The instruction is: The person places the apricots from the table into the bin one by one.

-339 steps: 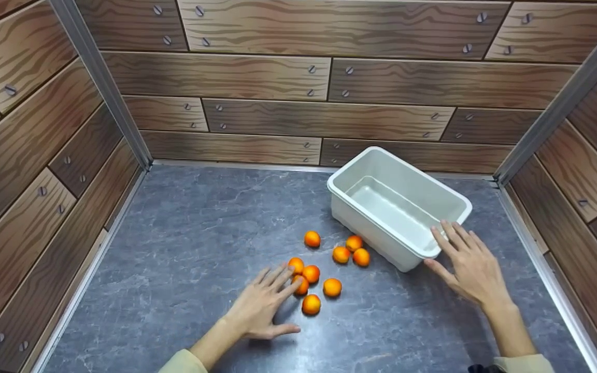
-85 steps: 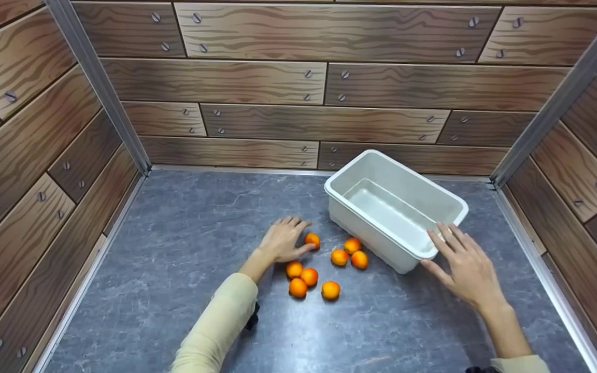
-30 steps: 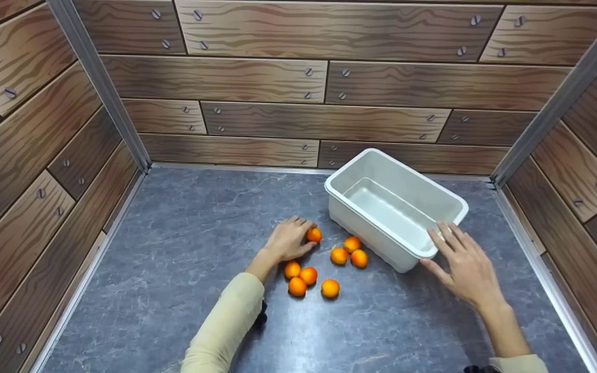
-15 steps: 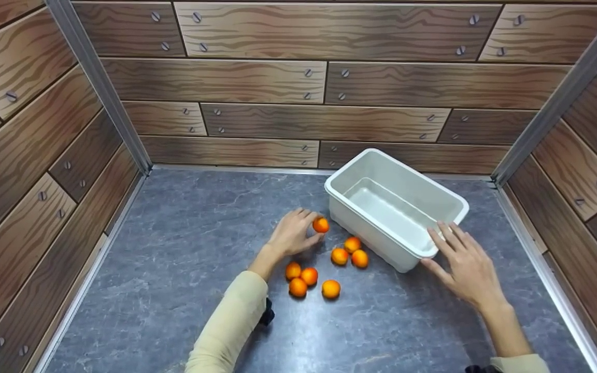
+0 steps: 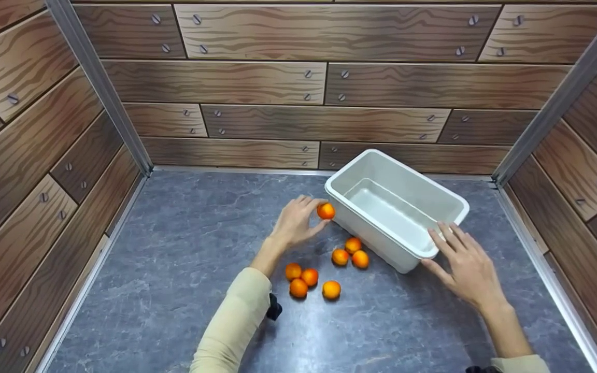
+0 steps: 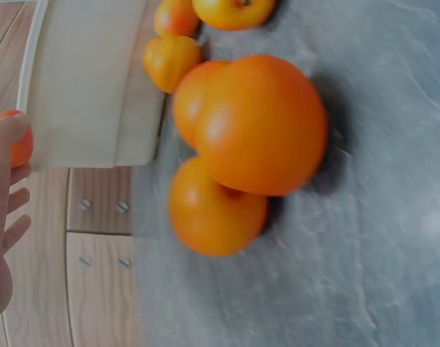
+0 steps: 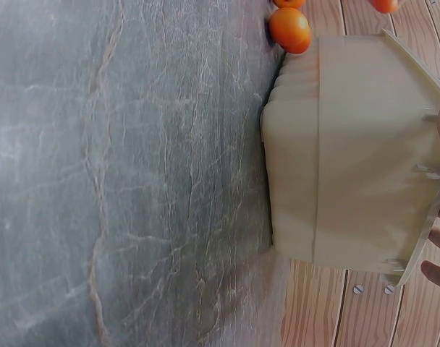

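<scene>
My left hand (image 5: 296, 223) pinches a small orange (image 5: 326, 211) between thumb and fingertips, raised beside the left end of the pale plastic bin (image 5: 371, 228). In the left wrist view that orange (image 6: 21, 141) shows partly behind the thumb, against the bin's wall. My right hand (image 5: 469, 267) lies at the bin's near right corner, fingers spread over the rim and thumb along the outside. From the right wrist view only some fingers (image 7: 438, 273) of it appear, at the bin's rim.
Three small oranges (image 5: 353, 245) sit close to the bin's front wall. Another cluster of three (image 5: 298, 288) lies nearer, with a single orange (image 5: 331, 290) to its right. Wood-patterned walls (image 5: 257, 83) enclose the grey marbled surface (image 5: 200, 217) on three sides.
The left hand moved from the front cluster to the back orange, took hold of it, and raised it toward the bin. The frontmost orange of the earliest frame no longer shows. The right hand stayed.
</scene>
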The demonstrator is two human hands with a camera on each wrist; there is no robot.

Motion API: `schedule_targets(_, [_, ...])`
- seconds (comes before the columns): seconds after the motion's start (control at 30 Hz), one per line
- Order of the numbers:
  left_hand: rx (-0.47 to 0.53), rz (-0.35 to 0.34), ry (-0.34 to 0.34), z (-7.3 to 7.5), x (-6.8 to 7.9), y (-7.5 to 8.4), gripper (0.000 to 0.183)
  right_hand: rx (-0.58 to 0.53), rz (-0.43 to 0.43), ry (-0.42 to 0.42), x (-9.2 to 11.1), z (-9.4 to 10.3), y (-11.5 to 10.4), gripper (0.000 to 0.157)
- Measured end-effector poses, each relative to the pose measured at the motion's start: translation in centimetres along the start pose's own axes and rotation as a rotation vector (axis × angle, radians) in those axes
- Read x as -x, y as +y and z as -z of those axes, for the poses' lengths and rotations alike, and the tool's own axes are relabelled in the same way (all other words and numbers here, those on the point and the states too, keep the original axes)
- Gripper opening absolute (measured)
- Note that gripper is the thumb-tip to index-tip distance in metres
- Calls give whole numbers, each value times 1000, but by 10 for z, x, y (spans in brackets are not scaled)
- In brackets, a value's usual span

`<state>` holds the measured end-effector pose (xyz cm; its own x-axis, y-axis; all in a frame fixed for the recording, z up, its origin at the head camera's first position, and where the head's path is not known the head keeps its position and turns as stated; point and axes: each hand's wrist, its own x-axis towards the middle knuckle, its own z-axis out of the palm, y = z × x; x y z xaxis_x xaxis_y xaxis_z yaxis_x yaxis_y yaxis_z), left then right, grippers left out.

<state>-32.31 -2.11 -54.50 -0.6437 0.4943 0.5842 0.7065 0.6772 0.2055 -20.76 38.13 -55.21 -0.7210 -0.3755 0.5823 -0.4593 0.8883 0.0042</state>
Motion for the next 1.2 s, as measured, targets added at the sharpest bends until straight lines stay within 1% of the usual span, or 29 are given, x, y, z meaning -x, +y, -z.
schedule_targets(0.27, [7, -21, 6, 7, -15, 10, 42, -3, 5, 2, 1, -2, 0, 89])
schedule_targets(0.5, [2, -58, 39, 8, -27, 20, 42, 0, 7, -3, 1, -1, 1, 87])
schedule_targets(0.67, [-4, -72, 48, 7, -36, 27, 42, 5, -2, -6, 0, 0, 0, 84])
schedule_targets(0.87, [2, -87, 32, 2, -45, 39, 43, 10, -3, -1, 0, 0, 0, 84])
schedule_targets(1.07, [24, -119, 23, -9, -55, 56, 44, 9, -10, -18, 1, 0, 0, 80])
schedule_targets(1.2, [9, -143, 16, -16, -62, 66, 43, 6, -14, -20, 1, 0, 0, 79])
